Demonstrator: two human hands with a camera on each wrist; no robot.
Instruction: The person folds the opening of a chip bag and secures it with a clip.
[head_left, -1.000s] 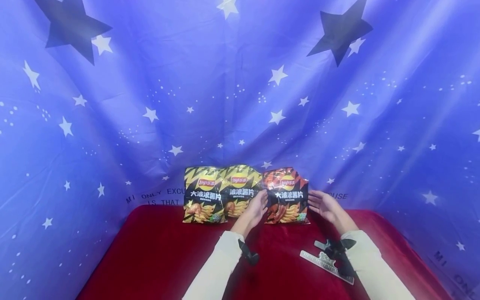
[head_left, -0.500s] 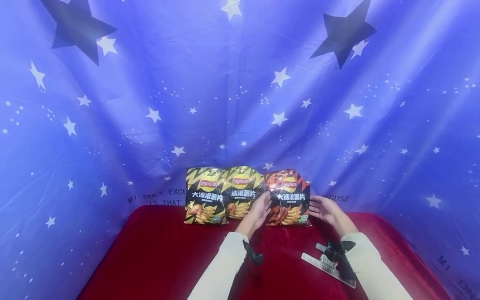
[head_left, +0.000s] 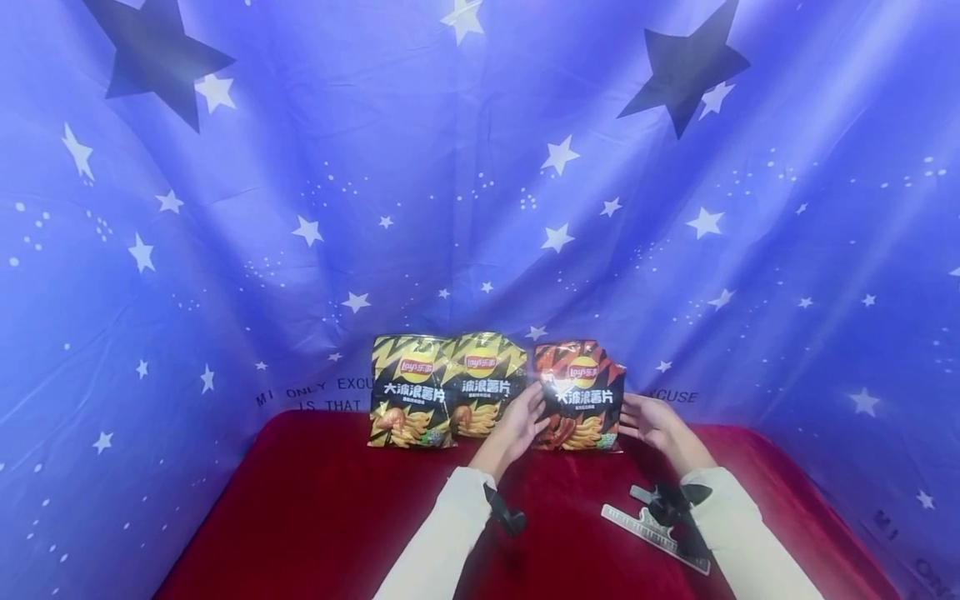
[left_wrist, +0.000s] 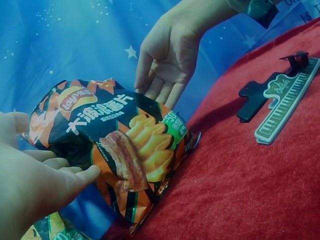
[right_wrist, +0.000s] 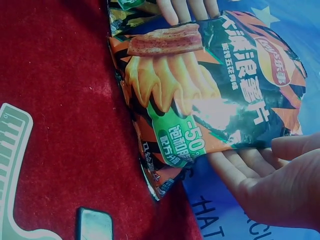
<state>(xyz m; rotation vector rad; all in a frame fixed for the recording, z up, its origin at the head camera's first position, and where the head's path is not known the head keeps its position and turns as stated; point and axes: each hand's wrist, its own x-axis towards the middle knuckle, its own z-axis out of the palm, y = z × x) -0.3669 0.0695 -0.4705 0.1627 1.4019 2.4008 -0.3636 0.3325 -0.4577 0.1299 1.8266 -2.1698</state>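
A red-and-black bag of chips (head_left: 581, 404) stands upright near the back of the red table, between the two hands. My left hand (head_left: 517, 423) touches its left side with fingers fairly straight, and the thumb lies by the front in the left wrist view. My right hand (head_left: 656, 425) is at the opposite side, its straight fingers (right_wrist: 240, 170) reaching along the edge and partly behind the bag. Two yellow-and-black chip bags (head_left: 411, 396) stand to the left, one overlapping the other; the left hand covers a lower corner of the rear one.
A large clip with a ruler-like, piano-key-patterned edge (head_left: 652, 537) lies by the right forearm, with a dark clip part beside it. Blue star-printed cloth (head_left: 480, 208) hangs behind the red velvet table (head_left: 322, 500). A black strap (head_left: 504, 512) circles the left wrist.
The red bag has shifted slightly to the right, with both hands staying at its sides. The left thumb now shows more plainly near the bag's front. The yellow bags and clip stay put.
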